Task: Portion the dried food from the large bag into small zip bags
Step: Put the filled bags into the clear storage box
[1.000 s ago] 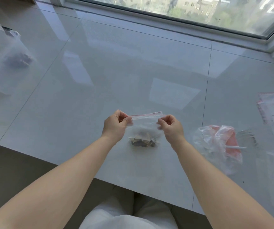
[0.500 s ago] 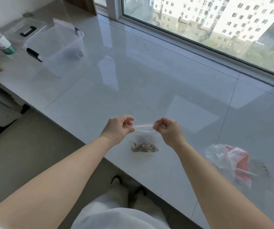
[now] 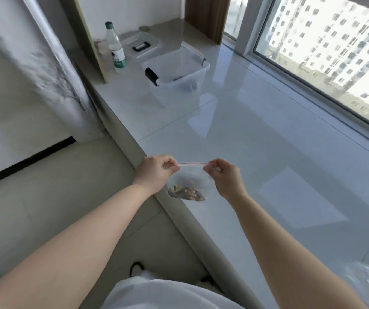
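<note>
Small zip bag [image 3: 190,179], centre frame over the table [image 3: 268,152] edge: I see left hand [image 3: 154,172] and right hand [image 3: 226,177] pinching its top corners. Limp, light, slippery film; dried food [image 3: 187,194] sags low. Seal probably closed. Clear bin [image 3: 177,72] upper left.

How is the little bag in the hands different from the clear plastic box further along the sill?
The small zip bag is soft and held in the air by both hands; the clear plastic box is rigid and rests on the sill. The bag's red strip looks pressed closed; the box stands open, without its lid. Both are see-through.
</note>
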